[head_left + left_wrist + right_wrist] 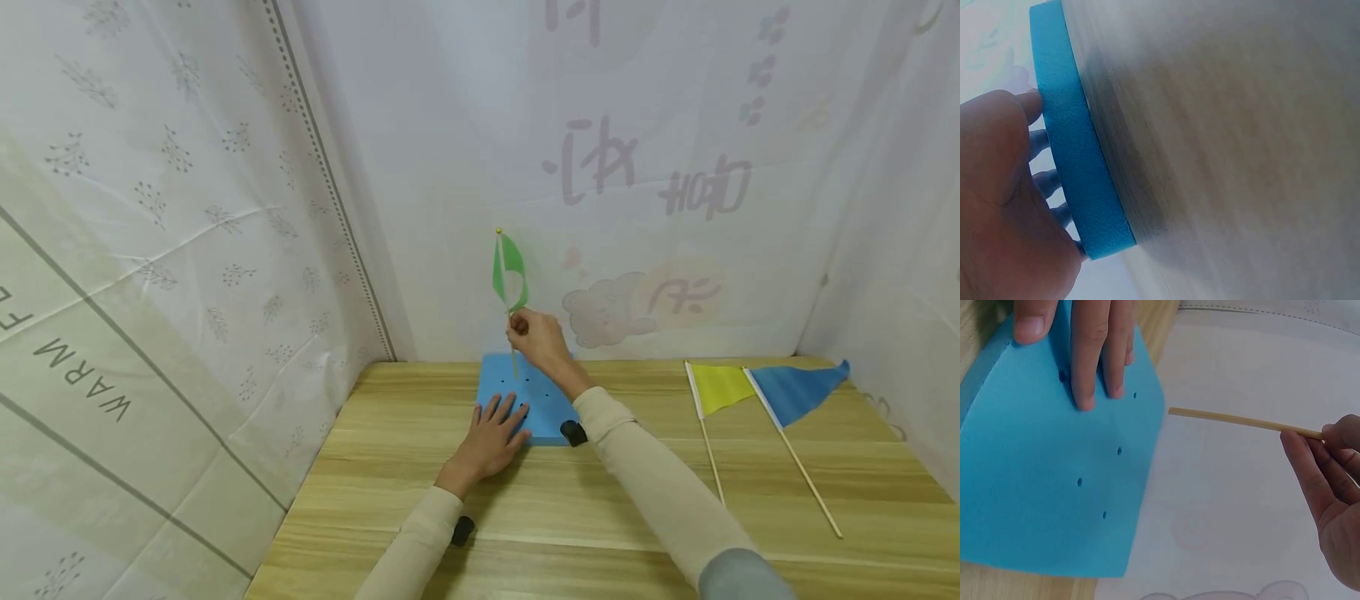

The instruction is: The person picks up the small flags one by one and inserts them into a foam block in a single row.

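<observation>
A blue foam board [551, 408] with several small holes lies flat at the back of the table. My left hand [491, 442] rests on its near left part, fingers spread and straight; in the right wrist view its fingertips [1087, 403] press on the board's top. Above the board, my right hand [542, 340] pinches the thin wooden stick [1235, 419] of a green flag [516, 271] between thumb and fingers. The flag stands nearly upright, its cloth above the hand. In the right wrist view the stick's bare lower end hangs apart from the holes.
On the right of the wooden table [615, 517] lie a yellow flag [720, 387] and a blue pennant [798, 392], each on a stick. A printed white curtain [450, 167] hangs behind the table, and another [187, 250] along its left side.
</observation>
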`<state>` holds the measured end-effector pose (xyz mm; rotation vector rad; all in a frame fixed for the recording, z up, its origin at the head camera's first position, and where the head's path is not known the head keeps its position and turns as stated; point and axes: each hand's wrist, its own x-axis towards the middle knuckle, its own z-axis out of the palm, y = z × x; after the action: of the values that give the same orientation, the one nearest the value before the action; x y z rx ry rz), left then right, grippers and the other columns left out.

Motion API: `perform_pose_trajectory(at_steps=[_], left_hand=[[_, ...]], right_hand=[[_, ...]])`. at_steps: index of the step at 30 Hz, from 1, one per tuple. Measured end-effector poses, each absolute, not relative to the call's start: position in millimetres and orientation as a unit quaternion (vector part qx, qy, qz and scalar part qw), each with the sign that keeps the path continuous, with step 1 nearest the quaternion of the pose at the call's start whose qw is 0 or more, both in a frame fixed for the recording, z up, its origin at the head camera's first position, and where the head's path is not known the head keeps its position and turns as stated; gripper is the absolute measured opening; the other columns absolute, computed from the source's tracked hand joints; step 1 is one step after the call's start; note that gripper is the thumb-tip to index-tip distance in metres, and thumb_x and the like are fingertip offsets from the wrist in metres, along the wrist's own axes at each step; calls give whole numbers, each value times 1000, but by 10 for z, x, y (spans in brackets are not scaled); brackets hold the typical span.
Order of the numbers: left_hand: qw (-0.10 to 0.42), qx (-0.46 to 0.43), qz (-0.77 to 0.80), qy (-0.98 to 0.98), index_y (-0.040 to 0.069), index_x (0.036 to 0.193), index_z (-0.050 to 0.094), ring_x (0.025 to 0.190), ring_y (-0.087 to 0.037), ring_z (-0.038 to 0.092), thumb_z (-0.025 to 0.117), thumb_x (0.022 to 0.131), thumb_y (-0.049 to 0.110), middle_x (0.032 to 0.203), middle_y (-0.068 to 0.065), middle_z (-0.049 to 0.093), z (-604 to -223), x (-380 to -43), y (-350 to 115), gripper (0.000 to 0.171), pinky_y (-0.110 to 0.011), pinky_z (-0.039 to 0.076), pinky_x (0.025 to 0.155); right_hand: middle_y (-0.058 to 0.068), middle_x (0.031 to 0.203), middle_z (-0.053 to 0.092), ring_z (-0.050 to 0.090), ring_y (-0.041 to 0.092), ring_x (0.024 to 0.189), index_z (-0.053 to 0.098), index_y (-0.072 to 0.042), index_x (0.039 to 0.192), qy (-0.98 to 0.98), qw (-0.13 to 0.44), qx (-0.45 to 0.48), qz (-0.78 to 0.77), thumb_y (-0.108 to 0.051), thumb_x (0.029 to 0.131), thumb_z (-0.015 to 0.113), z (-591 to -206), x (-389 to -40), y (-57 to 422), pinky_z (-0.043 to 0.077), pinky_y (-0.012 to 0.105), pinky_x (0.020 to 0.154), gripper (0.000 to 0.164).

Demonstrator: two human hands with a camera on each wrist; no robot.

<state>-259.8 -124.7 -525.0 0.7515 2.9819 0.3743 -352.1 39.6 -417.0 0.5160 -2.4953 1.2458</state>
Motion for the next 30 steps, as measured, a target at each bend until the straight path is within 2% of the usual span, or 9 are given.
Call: perform_pose_trajectory(at_steps=[18,30], left_hand=[[28,242,125,962,20,168,37,165,-41,20,43,116,44,178,-12,26,-5234,-2575,-1253,58,-70,19,129],[25,243,122,962,20,168,38,165,-40,20,43,116,44,178,-11,26,-5261,-2600,-1256,58,-70,19,129]], right_hand=[[15,104,79,77,29,97,75,-1,108,-862,159,186,444,-10,103,72,-4431,-3630,165,64,42,84,11],[13,107,79,77,28,101,76,-4,110,-867,156,180,437,-15,105,71,-4595,-3648,151,64,43,88,14]])
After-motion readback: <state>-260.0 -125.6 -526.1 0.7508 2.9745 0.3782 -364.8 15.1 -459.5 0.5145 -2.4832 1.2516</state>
